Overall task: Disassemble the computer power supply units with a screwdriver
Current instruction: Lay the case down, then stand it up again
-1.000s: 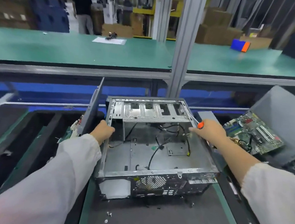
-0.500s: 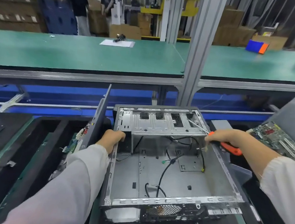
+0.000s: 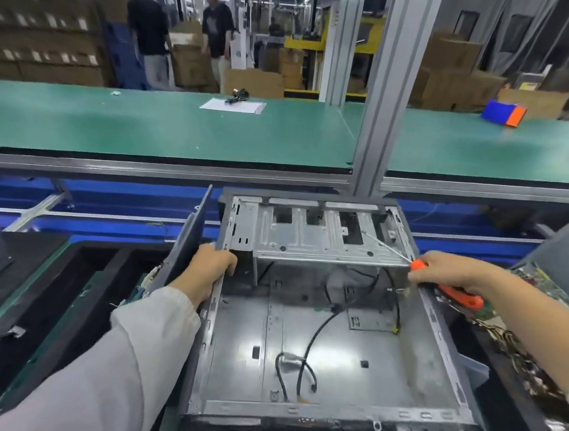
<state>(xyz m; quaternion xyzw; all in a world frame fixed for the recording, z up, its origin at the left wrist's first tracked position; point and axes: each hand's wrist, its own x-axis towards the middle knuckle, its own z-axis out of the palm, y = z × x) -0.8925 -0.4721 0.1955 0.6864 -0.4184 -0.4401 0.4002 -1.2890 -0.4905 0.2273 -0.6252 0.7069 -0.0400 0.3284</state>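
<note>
The open computer case lies flat on the workbench, its long axis running away from the person, drive bay at the far end. The left hand grips its left wall; the right hand holds an orange-handled screwdriver, shaft pointing up-left over the drive bay. No writing is legible.

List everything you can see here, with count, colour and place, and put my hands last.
case: one, grey metal, open, centre, near bench
drive cage: one, silver, far end of case
cables: several, black, on case floor
screwdriver: one, orange handle, over case's right wall
panel: one, grey, upright left of case
circuit board: one, green, far right, mostly hidden
paper: one sheet, white, far green bench
box: one, blue and orange, far bench, right
post: one, silver, centre
people: two, dark tops, background left
left hand: grips case's left wall
right hand: holds screwdriver
</note>
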